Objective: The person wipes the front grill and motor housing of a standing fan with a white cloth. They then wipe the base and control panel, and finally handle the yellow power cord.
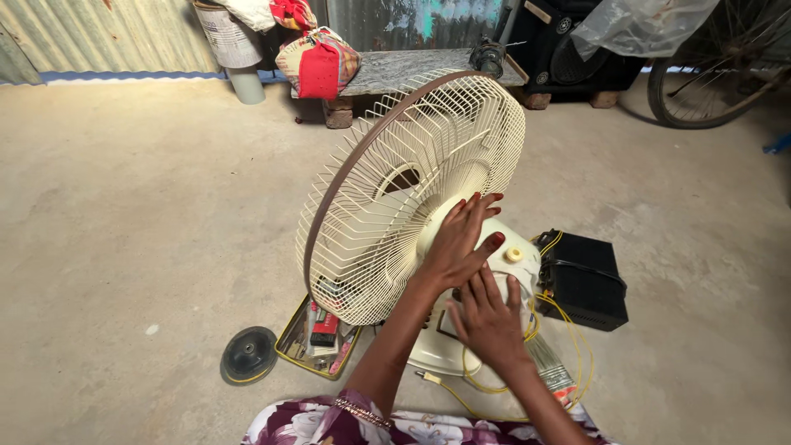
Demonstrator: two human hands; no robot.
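- Fan: cream table fan, sitting on the concrete floor right in front of us, mid-frame.
- Fan guard: round wire cage with a brown rim, tilted back and to the left, facing up and away from us.
- Our left hand: laid flat on the back hub of the guard, fingers spread and extended, not gripping anything. Red nail polish visible.
- Our right hand: just below the left, resting on the fan body, fingers straight and loosely together, palm down. No grip that we can see; what lies under the palm is hidden.
- Small yellow knob on top of the fan body, just right of the left hand's fingertips.
- Yellow wires loop from the fan body toward the right; more wire trails on the floor by the base.
- Black box: on the floor, just right of the fan, wires running to it.
- Open tin with small tools, on the floor under the guard's lower edge.
- Dark round disc on the floor, left of the tin.
- Far back: a low bench with a red-and-cream bag, a bicycle wheel top right.
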